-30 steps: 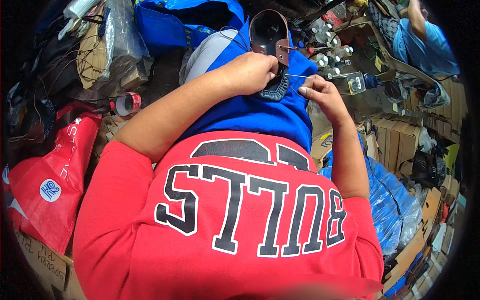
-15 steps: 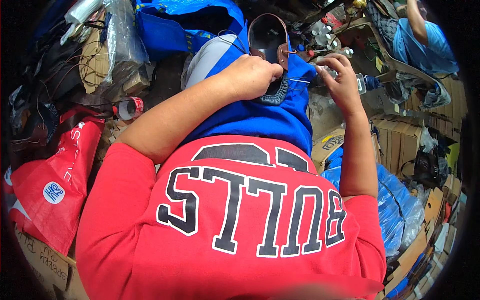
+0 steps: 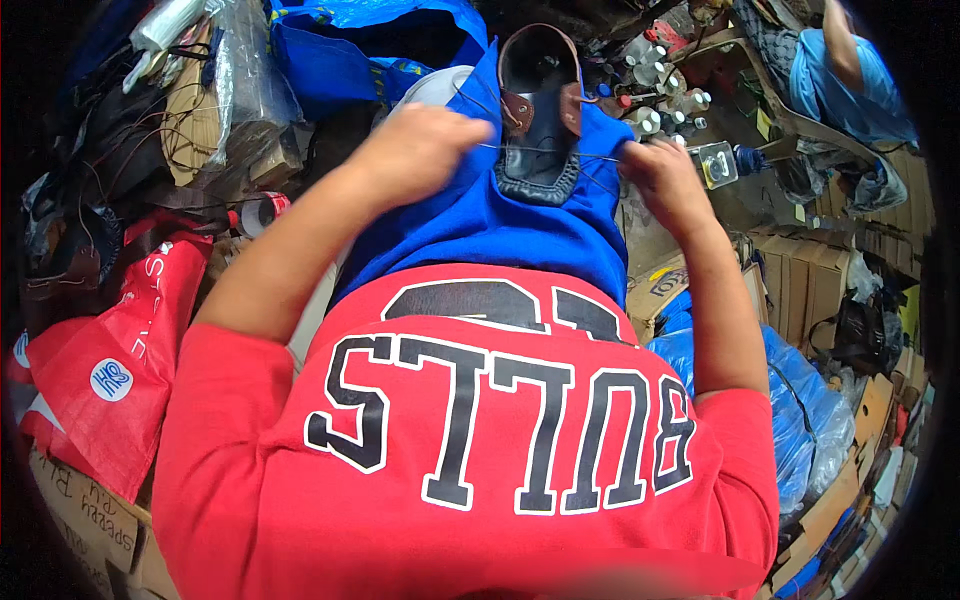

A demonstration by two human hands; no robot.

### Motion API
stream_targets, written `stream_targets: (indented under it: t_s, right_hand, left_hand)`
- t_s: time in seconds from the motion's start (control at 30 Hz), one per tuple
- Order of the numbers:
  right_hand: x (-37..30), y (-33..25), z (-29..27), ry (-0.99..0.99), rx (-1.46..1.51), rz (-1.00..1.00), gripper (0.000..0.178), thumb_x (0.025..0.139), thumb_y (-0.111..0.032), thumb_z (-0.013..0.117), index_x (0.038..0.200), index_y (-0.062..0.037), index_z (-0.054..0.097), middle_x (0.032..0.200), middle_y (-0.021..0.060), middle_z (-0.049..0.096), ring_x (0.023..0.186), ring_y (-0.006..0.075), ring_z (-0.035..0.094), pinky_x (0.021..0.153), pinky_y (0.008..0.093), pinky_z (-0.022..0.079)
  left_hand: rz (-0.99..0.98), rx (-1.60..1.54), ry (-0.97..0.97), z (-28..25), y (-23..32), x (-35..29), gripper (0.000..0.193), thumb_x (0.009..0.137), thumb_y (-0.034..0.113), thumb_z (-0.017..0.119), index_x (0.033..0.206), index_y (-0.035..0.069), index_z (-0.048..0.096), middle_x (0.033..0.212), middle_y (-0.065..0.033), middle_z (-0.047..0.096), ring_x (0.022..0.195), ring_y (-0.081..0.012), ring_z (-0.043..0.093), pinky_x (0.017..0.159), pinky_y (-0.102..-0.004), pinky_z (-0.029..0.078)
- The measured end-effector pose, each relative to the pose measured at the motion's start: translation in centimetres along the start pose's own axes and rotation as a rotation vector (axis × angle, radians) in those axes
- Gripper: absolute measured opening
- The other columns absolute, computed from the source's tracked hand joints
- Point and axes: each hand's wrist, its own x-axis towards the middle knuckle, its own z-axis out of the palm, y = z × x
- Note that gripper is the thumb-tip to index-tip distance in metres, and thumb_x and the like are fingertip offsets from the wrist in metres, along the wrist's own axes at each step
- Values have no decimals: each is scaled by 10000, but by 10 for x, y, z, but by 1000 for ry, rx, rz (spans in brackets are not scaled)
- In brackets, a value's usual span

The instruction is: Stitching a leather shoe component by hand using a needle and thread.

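On the blue cloth over my lap lies a shoe (image 3: pixel 540 188), with a black stitched toe toward me and brown leather round its heel opening. A thin dark thread (image 3: pixel 560 154) runs nearly straight across it from one hand to the other. My left hand (image 3: pixel 425 150), smeared by motion, is closed on the thread's end left of the shoe. To the right, my right hand (image 3: pixel 668 180) is closed round the other end, fingers curled in. Neither hand touches the shoe. Whether a needle is on the thread I cannot tell.
Several clear bottles (image 3: pixel 690 103) stand beyond my right hand. An open blue bag (image 3: pixel 300 70) sits at the far left, a red bag (image 3: pixel 110 350) nearer. Cardboard boxes (image 3: pixel 800 280) and a blue plastic bundle (image 3: pixel 790 400) lie right. Another person's blue garment (image 3: pixel 835 85) shows far right.
My left hand has left the shoe and moved left. My right hand has curled closed and come slightly lower. The thread now stretches between them, and more of the shoe shows.
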Motion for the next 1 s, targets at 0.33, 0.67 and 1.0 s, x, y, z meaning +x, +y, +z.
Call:
stream_targets:
  t_s: [0.33,0.67,1.0]
  right_hand:
    - [36,-24,-25,377,1646,24,160,885,-153,602,940,-5,631,940,91,655,863,146,607,815,264,462]
    - [-75,39,-9,-13,516,432,157,796,-111,645,901,6,641,853,99,649,781,164,606,739,280,474]
    - [-72,47,13,29,693,491,189,795,-62,657,976,-12,676,936,78,660,858,142,609,775,272,475]
  left_hand:
    - [169,-1114,266,-57,61,48,81,864,83,622,861,2,615,789,-45,608,797,-104,577,759,-248,460]
    - [-260,191,31,-77,-43,-56,146,742,85,656,874,35,619,802,-134,573,776,-306,579,676,-365,467]
    - [-281,-41,227,-48,-29,-20,384,724,236,731,1061,72,651,1033,-135,610,987,-281,580,878,-351,449]
